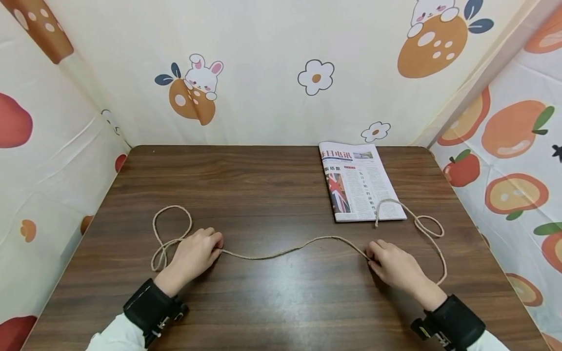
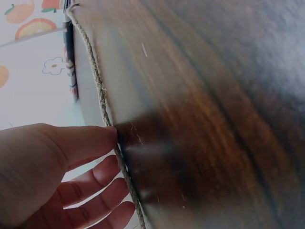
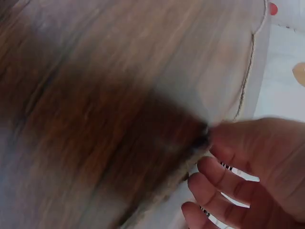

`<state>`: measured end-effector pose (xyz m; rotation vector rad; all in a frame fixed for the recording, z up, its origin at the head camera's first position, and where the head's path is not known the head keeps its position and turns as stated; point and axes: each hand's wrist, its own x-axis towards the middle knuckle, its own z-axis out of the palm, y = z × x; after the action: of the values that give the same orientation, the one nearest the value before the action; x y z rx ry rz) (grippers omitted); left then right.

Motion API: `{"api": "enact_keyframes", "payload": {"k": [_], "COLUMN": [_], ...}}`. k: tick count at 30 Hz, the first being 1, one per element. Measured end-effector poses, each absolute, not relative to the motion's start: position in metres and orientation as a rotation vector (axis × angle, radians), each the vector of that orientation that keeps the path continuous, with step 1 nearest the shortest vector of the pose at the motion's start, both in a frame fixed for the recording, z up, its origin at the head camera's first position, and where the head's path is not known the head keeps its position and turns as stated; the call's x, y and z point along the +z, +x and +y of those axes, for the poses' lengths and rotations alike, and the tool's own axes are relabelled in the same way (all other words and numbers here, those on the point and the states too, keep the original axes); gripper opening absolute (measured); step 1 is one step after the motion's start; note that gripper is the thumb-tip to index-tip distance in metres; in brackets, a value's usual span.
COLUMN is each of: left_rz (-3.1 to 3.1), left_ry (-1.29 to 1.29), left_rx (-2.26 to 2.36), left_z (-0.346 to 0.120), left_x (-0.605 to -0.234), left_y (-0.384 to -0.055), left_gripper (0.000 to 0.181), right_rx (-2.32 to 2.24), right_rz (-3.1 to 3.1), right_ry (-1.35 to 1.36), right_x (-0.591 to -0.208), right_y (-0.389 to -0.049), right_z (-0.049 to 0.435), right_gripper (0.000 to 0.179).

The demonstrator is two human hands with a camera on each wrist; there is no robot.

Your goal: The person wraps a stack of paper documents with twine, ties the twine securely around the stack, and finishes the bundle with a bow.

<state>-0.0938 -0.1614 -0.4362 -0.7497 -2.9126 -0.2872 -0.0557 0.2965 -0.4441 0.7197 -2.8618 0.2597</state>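
A thin beige rope [image 1: 281, 254] runs across the brown table in a shallow wave between the two hands. My left hand [image 1: 196, 253] pinches it on the left side of the table. In the left wrist view the thumb presses on the rope [image 2: 97, 81] while the other fingers curl behind it. On the right, my right hand [image 1: 397, 268] pinches the rope near the tabletop; the right wrist view shows the thumb and curled fingers at the rope [image 3: 248, 71]. Beyond the left hand the rope lies in loose loops, and past the right hand it curls back with its end by the newspaper.
A folded newspaper [image 1: 362, 185] lies at the back right, with part of the rope over its lower edge. The wooden table [image 1: 237, 185] meets a printed curtain [image 1: 263, 87] at its far edge. Fruit-patterned cloth [image 1: 513, 161] hangs along the right side.
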Motion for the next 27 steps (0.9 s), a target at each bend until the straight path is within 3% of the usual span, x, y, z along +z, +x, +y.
{"api": "enact_keyframes", "payload": {"k": [13, 27], "left_rz": [-2.905, -3.001], "left_ry": [-0.702, -0.547], "left_rx": [-0.277, -0.297], "left_z": [-0.166, -0.185], "left_x": [-0.437, -0.434], "left_y": [-0.110, -0.129], "left_gripper": [0.025, 0.018], "right_rx": [0.168, 0.066], "right_rz": [-2.789, -2.672], "right_ry": [0.619, 0.709], "right_x": [-0.446, -0.451], "right_y": [-0.084, -0.105], "right_z": [0.307, 0.283], "right_gripper": [0.023, 0.020]}}
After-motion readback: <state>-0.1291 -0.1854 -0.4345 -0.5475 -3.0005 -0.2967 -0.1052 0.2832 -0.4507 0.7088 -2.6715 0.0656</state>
